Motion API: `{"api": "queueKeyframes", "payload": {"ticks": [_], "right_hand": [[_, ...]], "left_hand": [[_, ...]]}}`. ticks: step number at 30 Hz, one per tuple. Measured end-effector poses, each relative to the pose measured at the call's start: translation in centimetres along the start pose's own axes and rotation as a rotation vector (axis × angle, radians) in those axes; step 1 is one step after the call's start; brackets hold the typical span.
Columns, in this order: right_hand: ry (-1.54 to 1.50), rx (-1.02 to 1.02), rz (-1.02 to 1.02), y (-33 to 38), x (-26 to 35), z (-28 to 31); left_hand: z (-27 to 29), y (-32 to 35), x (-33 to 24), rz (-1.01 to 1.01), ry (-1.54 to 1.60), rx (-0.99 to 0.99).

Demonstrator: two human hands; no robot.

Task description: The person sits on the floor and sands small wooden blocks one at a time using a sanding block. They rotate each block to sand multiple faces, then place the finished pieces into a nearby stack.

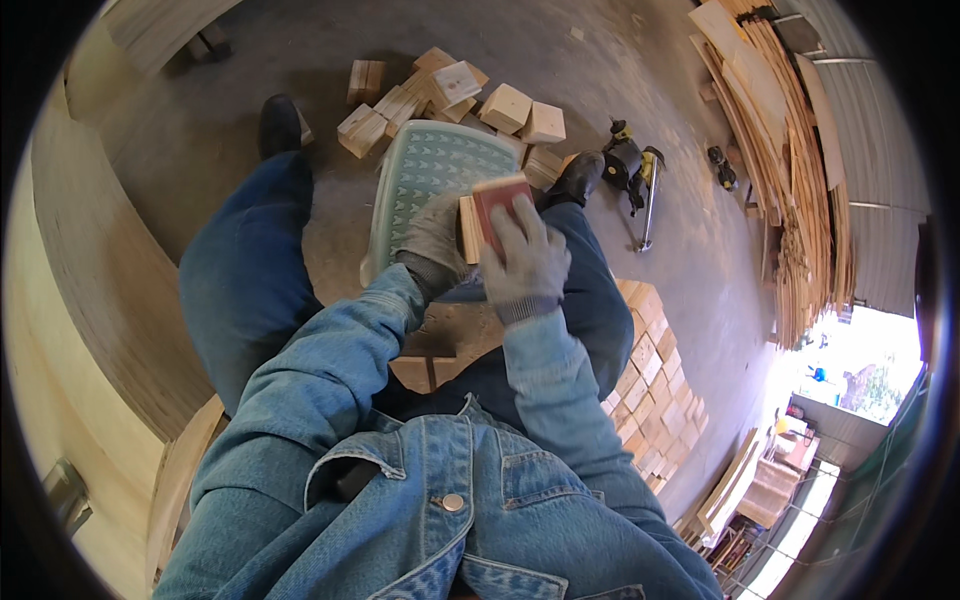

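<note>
Both my hands wear grey knit gloves. My left hand (432,238) grips a small wooden block (470,230) over the pale green plastic stool (395,175), which has a raised pattern on its top. My right hand (525,255) is closed on a reddish-brown sanding block (495,197), its fingers lying over the flat face. The sanding block rests against the wooden block. Part of the wooden block is hidden behind it and my gloves.
A loose heap of wooden blocks (450,85) lies beyond the stool. Stacked blocks (655,385) stand at my right. Yellow-and-black power tools (630,165) sit on the floor past my right foot. Long boards (790,170) lean along the right wall. A curved wooden panel (110,270) runs along the left.
</note>
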State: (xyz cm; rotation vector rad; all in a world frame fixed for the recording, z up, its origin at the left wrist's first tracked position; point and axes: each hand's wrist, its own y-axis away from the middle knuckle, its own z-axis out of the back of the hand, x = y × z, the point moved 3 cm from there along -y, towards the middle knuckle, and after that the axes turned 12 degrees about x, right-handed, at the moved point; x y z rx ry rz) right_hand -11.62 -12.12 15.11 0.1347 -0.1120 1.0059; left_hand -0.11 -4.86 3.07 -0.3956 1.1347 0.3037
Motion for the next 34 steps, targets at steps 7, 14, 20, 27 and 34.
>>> {"api": "queueKeyframes", "payload": {"ticks": [7, 14, 20, 27, 34], "right_hand": [[-0.054, 0.080, -0.124, -9.1, -1.1, 0.4], [-0.167, -0.019, -0.007, 4.1, -2.7, -0.9], [-0.161, -0.071, 0.049, 7.8, -2.6, -1.4], [-0.082, 0.025, -0.090, -4.0, -3.4, 0.0], [-0.302, 0.073, -0.038, -7.4, -7.6, -2.8]], "left_hand": [[0.2, -0.1, 0.4, 0.128, 0.022, 0.091], [1.0, -0.1, -1.1, 0.083, -0.122, 0.052], [0.4, 0.2, -0.1, 0.090, -0.045, 0.025], [0.1, 0.2, -0.3, 0.014, 0.004, -0.021], [0.2, 0.1, 0.3, 0.153, -0.011, 0.120]]}}
